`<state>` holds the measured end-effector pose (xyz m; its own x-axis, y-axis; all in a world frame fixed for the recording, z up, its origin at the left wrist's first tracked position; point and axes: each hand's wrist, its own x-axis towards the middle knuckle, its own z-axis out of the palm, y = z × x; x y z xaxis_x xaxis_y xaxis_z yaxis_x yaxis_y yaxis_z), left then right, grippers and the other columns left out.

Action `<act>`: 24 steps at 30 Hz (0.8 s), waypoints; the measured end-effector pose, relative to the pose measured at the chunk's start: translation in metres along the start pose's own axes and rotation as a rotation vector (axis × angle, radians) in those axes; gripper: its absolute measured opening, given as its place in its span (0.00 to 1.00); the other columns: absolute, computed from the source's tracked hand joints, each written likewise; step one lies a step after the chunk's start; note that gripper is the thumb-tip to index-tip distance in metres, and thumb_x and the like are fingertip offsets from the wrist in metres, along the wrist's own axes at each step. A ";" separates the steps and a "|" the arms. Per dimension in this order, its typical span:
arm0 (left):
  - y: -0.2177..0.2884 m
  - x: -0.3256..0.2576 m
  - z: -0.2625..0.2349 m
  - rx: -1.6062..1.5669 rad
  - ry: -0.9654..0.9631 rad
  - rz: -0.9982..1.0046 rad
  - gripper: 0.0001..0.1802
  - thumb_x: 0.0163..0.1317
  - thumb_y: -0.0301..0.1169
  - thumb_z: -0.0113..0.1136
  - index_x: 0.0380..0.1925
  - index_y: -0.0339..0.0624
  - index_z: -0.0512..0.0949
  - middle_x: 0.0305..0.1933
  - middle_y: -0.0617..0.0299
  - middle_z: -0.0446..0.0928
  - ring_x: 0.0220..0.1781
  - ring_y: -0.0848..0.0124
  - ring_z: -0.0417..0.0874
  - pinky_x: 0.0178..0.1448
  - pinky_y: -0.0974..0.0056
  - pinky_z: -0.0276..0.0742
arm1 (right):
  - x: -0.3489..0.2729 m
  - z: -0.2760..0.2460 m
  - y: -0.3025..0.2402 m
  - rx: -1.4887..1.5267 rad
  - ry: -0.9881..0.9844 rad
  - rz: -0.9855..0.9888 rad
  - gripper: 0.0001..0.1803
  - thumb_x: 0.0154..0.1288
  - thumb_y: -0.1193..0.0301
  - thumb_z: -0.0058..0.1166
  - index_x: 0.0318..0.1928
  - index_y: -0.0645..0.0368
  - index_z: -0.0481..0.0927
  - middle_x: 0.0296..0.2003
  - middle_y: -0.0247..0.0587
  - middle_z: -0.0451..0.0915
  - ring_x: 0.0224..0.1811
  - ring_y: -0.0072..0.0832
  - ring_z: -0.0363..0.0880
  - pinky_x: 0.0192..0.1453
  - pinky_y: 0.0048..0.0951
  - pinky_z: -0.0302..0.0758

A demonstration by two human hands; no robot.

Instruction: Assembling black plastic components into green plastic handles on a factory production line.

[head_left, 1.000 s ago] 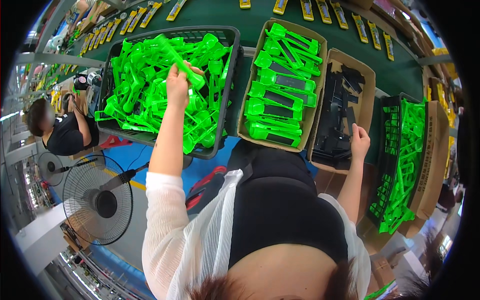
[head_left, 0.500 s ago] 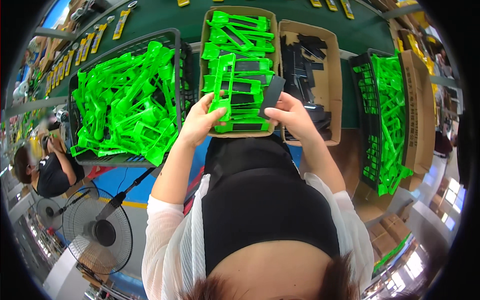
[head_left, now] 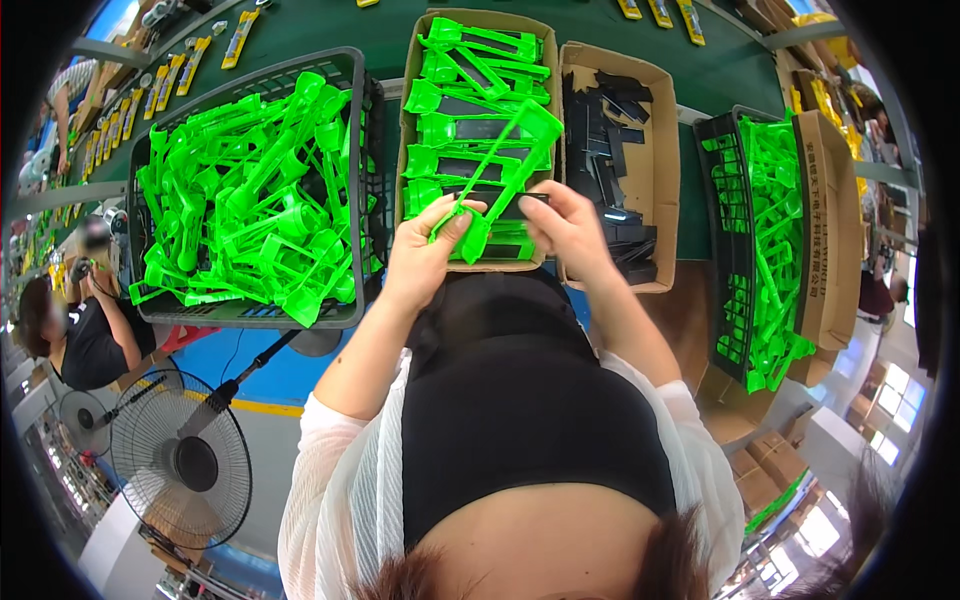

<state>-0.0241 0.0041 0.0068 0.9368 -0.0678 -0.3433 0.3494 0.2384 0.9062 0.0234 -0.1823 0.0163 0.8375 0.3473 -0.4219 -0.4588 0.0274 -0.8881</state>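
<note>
My left hand (head_left: 428, 250) is closed on the lower end of a bright green plastic frame (head_left: 541, 124). The frame is long and open in the middle, and it leans up and to the right above a cardboard box (head_left: 549, 60) of similar green frames. Several of those in the box have black plates in them. Close to the held frame, my right hand (head_left: 572, 235) pinches a flat black plate (head_left: 538, 196) between thumb and fingers. The plate shows nearly edge-on and is partly hidden by the frame and my fingers.
To the left stands a black crate (head_left: 357, 120) heaped with green frames. A second cardboard box (head_left: 655, 150) on the right holds loose black plates. Farther right are another crate (head_left: 733, 240) of green parts and a carton (head_left: 828, 240). A fan (head_left: 195, 462) stands at lower left, near a seated person (head_left: 95, 340).
The green frame has swung from upright to leaning right. My right hand has brought the black plate in toward it, turning the plate from face-on to nearly edge-on.
</note>
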 end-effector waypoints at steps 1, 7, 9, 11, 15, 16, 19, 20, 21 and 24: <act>0.006 -0.003 0.000 -0.195 0.025 -0.012 0.10 0.61 0.27 0.52 0.41 0.37 0.77 0.43 0.63 0.75 0.45 0.74 0.73 0.54 0.68 0.64 | -0.004 -0.006 -0.006 -0.183 0.034 -0.032 0.07 0.61 0.69 0.51 0.30 0.60 0.73 0.16 0.26 0.69 0.14 0.10 0.59 0.16 0.14 0.53; 0.011 0.003 -0.041 0.163 -0.048 -0.074 0.13 0.53 0.24 0.60 0.41 0.37 0.78 0.36 0.66 0.78 0.37 0.81 0.74 0.44 0.73 0.70 | -0.015 -0.015 -0.030 -0.233 -0.155 0.087 0.09 0.61 0.70 0.52 0.27 0.63 0.73 0.18 0.33 0.75 0.12 0.12 0.68 0.13 0.12 0.60; 0.009 0.002 -0.042 0.165 -0.062 -0.112 0.12 0.54 0.24 0.60 0.40 0.36 0.77 0.35 0.64 0.78 0.35 0.79 0.76 0.41 0.73 0.72 | -0.011 -0.003 -0.027 -0.303 -0.105 0.092 0.10 0.61 0.69 0.52 0.26 0.62 0.72 0.17 0.33 0.75 0.12 0.13 0.68 0.13 0.13 0.60; 0.007 0.004 -0.046 0.224 -0.085 -0.131 0.10 0.55 0.23 0.58 0.38 0.35 0.76 0.32 0.62 0.78 0.33 0.77 0.78 0.37 0.73 0.73 | -0.006 -0.003 -0.021 -0.383 -0.083 0.083 0.12 0.61 0.68 0.52 0.24 0.61 0.72 0.16 0.33 0.74 0.11 0.13 0.67 0.13 0.14 0.61; 0.007 0.002 -0.047 0.185 -0.112 -0.138 0.10 0.55 0.23 0.58 0.39 0.35 0.76 0.31 0.62 0.78 0.33 0.77 0.78 0.37 0.73 0.74 | -0.005 0.004 -0.025 -0.609 -0.026 0.086 0.19 0.60 0.65 0.53 0.18 0.61 0.65 0.15 0.37 0.74 0.12 0.17 0.70 0.15 0.21 0.64; 0.007 0.002 -0.046 0.182 -0.103 -0.164 0.10 0.55 0.23 0.58 0.38 0.35 0.76 0.31 0.62 0.78 0.32 0.77 0.78 0.37 0.72 0.74 | -0.005 0.004 -0.025 -0.611 -0.031 0.087 0.19 0.60 0.65 0.53 0.18 0.61 0.65 0.15 0.37 0.74 0.12 0.17 0.70 0.15 0.21 0.64; 0.010 0.003 -0.041 0.114 -0.095 -0.219 0.09 0.55 0.23 0.58 0.37 0.35 0.77 0.31 0.62 0.78 0.32 0.76 0.79 0.36 0.72 0.75 | -0.004 0.008 -0.024 -0.677 -0.022 0.123 0.19 0.59 0.65 0.53 0.18 0.62 0.65 0.14 0.38 0.74 0.12 0.17 0.70 0.15 0.22 0.66; 0.010 0.003 -0.040 0.050 -0.099 -0.248 0.08 0.55 0.22 0.58 0.37 0.35 0.77 0.31 0.62 0.78 0.31 0.76 0.79 0.36 0.72 0.75 | -0.002 0.010 -0.022 -0.665 -0.004 0.143 0.18 0.60 0.66 0.53 0.18 0.63 0.65 0.14 0.37 0.73 0.12 0.17 0.70 0.16 0.22 0.66; 0.008 0.004 -0.041 0.049 -0.101 -0.249 0.08 0.55 0.22 0.58 0.37 0.35 0.77 0.31 0.62 0.78 0.31 0.76 0.79 0.36 0.72 0.75 | 0.001 0.011 -0.019 -0.652 0.015 0.163 0.18 0.60 0.66 0.52 0.18 0.63 0.65 0.14 0.37 0.73 0.12 0.17 0.70 0.16 0.23 0.67; 0.002 0.009 -0.041 0.074 -0.063 -0.246 0.08 0.54 0.21 0.58 0.36 0.35 0.78 0.29 0.62 0.78 0.29 0.77 0.77 0.35 0.72 0.74 | 0.009 0.006 0.005 -1.056 0.084 -0.035 0.20 0.58 0.61 0.55 0.20 0.63 0.67 0.15 0.41 0.74 0.15 0.30 0.73 0.20 0.29 0.68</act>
<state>-0.0160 0.0431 -0.0049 0.8222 -0.1754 -0.5416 0.5650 0.1358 0.8138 0.0271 -0.1736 0.0086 0.8815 0.2953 -0.3685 0.0231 -0.8064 -0.5909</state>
